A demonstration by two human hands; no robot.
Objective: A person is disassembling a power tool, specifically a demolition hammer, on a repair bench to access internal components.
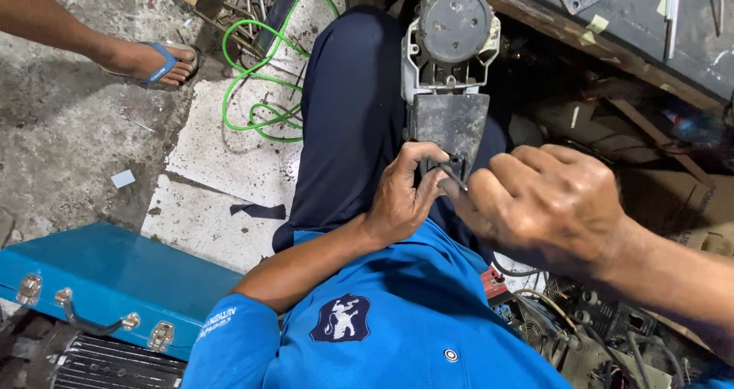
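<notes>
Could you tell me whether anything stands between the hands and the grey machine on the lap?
Nothing visible does. The left hand already rests on the lower end of the grey machine, its thumb on the dark plate. The right hand is at the same spot, pinching a small dark part against the plate's lower edge.

The floor is rough grey concrete (69, 129), stained and gritty, with a paler cracked slab (222, 160) laid over part of it. A bright green hose (264, 76) loops across this slab. At lower left lies a blue metal case (115, 282) with a dark handle and silver latches. A dark worn bench (634, 22) edges the upper right, brown cardboard (680, 198) beneath it.
</notes>
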